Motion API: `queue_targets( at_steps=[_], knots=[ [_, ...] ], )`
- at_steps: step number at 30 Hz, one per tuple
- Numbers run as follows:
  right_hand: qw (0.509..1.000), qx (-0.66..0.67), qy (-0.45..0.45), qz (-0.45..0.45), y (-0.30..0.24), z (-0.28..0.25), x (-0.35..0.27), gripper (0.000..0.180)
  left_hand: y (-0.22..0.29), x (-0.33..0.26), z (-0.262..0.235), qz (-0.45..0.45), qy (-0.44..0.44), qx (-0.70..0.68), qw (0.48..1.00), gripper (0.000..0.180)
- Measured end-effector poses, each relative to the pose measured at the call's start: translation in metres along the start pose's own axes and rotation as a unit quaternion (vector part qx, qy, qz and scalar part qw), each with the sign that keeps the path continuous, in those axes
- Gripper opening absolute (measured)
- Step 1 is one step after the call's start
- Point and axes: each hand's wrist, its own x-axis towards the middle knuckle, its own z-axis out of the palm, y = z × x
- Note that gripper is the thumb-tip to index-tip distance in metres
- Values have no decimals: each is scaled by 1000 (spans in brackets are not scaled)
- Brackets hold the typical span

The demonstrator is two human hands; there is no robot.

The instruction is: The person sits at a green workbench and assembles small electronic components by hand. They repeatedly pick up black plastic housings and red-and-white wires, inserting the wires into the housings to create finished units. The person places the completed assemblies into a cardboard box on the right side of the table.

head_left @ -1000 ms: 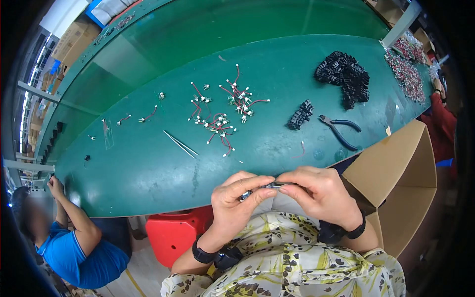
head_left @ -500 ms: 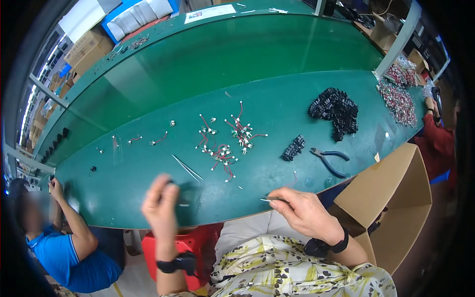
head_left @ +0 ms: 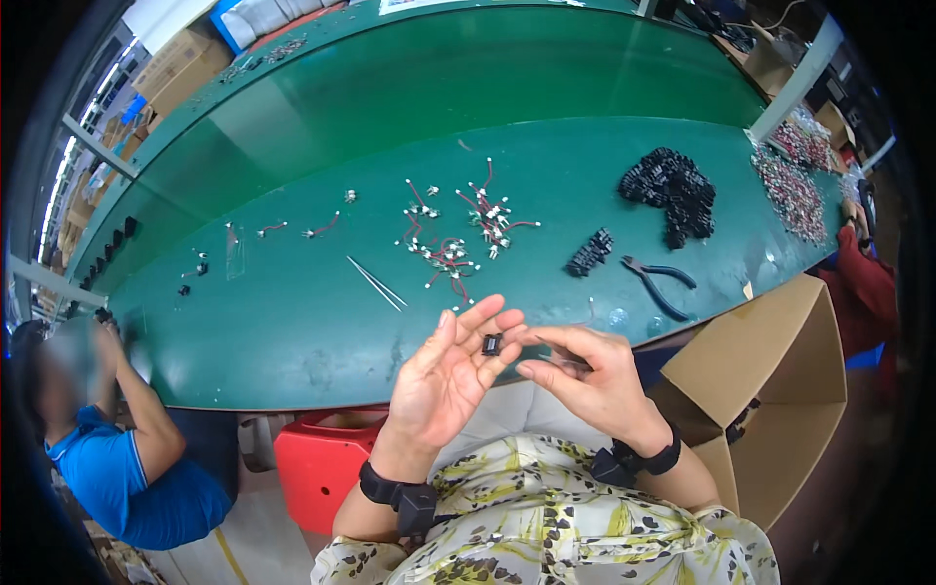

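My left hand (head_left: 439, 375) is held palm up in front of me, and a small black plastic housing (head_left: 492, 344) lies held on its fingers. Close beside it on the right, my right hand (head_left: 595, 380) is closed, thumb and fingers together. Something thin and dark shows between them, too blurred to name. Beyond my hands lie loose piles of red wires with white connectors (head_left: 444, 255). A pair of tweezers (head_left: 375, 283) rests to their left, and pliers with dark blue handles (head_left: 658, 285) lie on the right.
Black housings form a large heap (head_left: 673, 190) and a small cluster (head_left: 590, 253) on the green table (head_left: 273, 341). An open cardboard box (head_left: 780, 390) stands at the right edge, a red stool (head_left: 322, 468) below the table. A person in blue (head_left: 146, 458) works at left, another in red (head_left: 868, 283) at right.
My left hand has moved right and turned palm up, with the black housing now visible on its fingers. My right hand has risen slightly, its fingers beside the left hand's. The view has shifted.
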Motion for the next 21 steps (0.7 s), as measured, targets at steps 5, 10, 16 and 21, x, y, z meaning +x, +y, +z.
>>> queue_targets(
  at_steps=[5,10,16,21],
  knots=[
    [999,-2,-6,33,2,-6,-4,37,-16,1,15,6,-30,104,994,55],
    [998,44,11,44,16,-7,-7,34,-18,2,19,15,-54,96,994,55],
    [865,416,17,281,20,-15,-3,20,-30,10,-1,95,-48,289,951,56],
    [802,488,-1,344,20,-9,3,22,-35,20,-4,122,-69,298,944,46]
  ],
)
